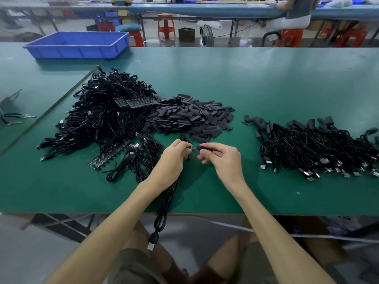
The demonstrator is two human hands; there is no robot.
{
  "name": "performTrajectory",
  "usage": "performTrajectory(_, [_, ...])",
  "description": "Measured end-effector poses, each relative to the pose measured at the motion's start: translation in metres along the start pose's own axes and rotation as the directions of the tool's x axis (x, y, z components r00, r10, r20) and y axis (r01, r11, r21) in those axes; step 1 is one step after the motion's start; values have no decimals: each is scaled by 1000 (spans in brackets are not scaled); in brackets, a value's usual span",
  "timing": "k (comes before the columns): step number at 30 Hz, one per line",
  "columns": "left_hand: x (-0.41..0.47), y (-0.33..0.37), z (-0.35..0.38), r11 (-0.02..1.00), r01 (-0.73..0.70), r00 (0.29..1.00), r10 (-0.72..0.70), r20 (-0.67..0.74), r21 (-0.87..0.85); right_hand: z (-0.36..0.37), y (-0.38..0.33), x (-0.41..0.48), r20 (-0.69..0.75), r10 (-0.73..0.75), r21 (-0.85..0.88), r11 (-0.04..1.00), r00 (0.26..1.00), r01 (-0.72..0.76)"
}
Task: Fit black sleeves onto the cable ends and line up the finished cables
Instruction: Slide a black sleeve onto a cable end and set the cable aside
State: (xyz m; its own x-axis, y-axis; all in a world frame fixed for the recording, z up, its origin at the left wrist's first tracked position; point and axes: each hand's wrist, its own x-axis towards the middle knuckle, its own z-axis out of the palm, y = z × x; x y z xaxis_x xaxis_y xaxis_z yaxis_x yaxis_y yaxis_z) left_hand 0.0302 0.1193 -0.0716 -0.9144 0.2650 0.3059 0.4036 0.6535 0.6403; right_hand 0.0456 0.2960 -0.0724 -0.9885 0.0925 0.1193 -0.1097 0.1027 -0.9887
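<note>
My left hand (173, 158) grips a black cable (164, 210) near its small board end (191, 148); the rest of the cable hangs over the table's front edge with its USB plug (151, 245) below. My right hand (222, 158) pinches a black sleeve (203, 147) a short gap to the right of that end. A pile of loose black sleeves (190, 117) lies just behind my hands. A big heap of unsleeved cables (106, 117) sits at the left. Sleeved cables (315, 146) lie side by side at the right.
The green table (266, 83) runs across the view, its front edge near my knees. A blue plastic tray (80, 45) stands at the back left. Behind the table are red stools, a fan and a seated person at another bench.
</note>
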Motion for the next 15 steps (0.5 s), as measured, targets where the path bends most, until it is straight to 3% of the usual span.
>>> performTrajectory(15, [-4, -3, -2, 994, -62, 997, 58, 44, 94, 3, 0, -1, 57, -44, -75, 996, 997, 48])
